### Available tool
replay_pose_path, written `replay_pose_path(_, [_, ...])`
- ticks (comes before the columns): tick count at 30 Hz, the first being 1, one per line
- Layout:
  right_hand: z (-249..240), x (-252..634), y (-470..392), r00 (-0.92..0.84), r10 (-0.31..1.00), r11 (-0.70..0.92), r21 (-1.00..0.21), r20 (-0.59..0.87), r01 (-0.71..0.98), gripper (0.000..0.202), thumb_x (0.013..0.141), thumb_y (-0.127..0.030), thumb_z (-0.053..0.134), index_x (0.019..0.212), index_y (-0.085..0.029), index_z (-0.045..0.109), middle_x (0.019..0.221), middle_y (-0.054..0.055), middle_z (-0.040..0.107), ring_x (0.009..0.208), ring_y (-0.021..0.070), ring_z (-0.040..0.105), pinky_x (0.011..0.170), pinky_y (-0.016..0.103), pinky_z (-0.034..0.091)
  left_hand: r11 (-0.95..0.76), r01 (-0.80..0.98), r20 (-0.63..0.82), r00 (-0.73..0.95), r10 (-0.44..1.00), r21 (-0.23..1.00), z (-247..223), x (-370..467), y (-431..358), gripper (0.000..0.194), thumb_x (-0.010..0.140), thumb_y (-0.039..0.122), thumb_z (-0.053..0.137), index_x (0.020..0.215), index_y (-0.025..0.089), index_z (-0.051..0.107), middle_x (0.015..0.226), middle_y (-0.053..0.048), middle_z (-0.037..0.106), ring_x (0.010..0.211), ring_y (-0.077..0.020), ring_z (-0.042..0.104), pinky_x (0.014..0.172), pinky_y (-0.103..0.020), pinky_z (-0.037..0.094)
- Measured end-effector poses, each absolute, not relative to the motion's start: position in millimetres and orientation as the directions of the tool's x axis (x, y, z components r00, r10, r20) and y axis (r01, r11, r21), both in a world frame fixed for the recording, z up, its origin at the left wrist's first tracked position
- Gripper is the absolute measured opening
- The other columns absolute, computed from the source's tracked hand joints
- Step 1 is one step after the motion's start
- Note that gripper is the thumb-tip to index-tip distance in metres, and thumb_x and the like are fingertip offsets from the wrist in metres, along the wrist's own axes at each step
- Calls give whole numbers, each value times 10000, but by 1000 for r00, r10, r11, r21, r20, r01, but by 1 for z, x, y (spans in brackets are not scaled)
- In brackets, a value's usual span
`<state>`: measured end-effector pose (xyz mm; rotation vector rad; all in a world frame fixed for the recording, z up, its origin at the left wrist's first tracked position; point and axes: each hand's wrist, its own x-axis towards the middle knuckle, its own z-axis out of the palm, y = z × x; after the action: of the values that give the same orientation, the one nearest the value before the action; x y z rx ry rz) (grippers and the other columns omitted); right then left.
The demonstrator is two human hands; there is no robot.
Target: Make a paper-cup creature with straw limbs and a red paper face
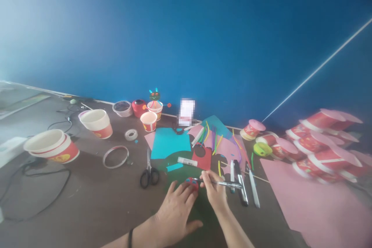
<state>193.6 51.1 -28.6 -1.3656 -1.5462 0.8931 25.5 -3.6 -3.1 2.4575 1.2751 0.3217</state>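
My left hand point(178, 209) lies spread on the table, its fingertips resting on a small red paper disc point(194, 181) with blue spots. Part of the disc is hidden under those fingers. Gripped in my right hand point(214, 190) is a pen point(231, 184), its tip at the disc's edge or on it. Black-handled scissors point(149, 174) lie to the left of my left hand. Beyond the disc are a white glue stick point(187, 161) and a piece of red paper point(205, 157). Dark green paper point(200, 236) lies under both hands.
Paper cups point(97, 124) stand at the left, by a cable point(68, 178) and a roll of tape point(131, 135). A cup figure point(155, 96) stands at the back. Several markers point(254, 190) lie at the right, near pink paper point(319, 197) and stacked red-and-pink cups point(325, 155).
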Motion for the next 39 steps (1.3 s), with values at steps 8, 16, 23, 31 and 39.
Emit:
replay_pose_path(8, [-29, 192, 54, -64, 990, 143, -916, 128, 374, 319, 882, -413, 445, 691, -182, 556, 494, -14, 549, 500, 158, 583, 540, 239, 439, -528, 740, -2, 581, 814, 417, -4, 26, -3, 707, 809, 680, 319, 1361, 239, 305, 1395, -75, 405, 1258, -298, 340, 1007, -558, 233])
replay_pose_path(16, [-30, 192, 53, -67, 992, 128, -902, 110, 412, 329, 892, -409, 438, 688, -187, 568, 517, -15, 568, 526, 151, 584, 565, 233, 431, -527, 752, 23, 565, 824, 395, -10, 29, -3, 743, 784, 690, 361, 1377, 252, 276, 1388, -58, 417, 1228, -309, 370, 993, -560, 249])
replay_pose_path(23, [-26, 190, 54, -53, 993, 117, -903, 105, 413, 339, 886, -419, 437, 682, -181, 568, 501, -9, 563, 497, 149, 565, 533, 228, 432, -555, 745, 59, 577, 815, 370, -10, 28, -1, 710, 779, 660, 415, 1356, 256, 319, 1361, -54, 450, 1208, -302, 402, 986, -520, 283])
replay_pose_path(31, [-26, 189, 54, -30, 989, 147, -901, 148, 409, 348, 889, -421, 428, 680, -187, 579, 491, -9, 561, 489, 156, 565, 530, 242, 437, -545, 743, 38, 578, 815, 388, -12, 27, 1, 708, 776, 671, 399, 1352, 267, 321, 1367, -41, 447, 1216, -314, 397, 982, -554, 283])
replay_pose_path(39, [-27, 188, 54, -60, 985, 169, -882, 160, 440, 336, 885, -417, 437, 683, -190, 580, 515, -5, 578, 501, 154, 565, 524, 239, 432, -540, 748, 6, 584, 812, 385, -13, 28, 1, 724, 774, 683, 383, 1355, 254, 320, 1386, -53, 424, 1237, -328, 376, 984, -576, 276])
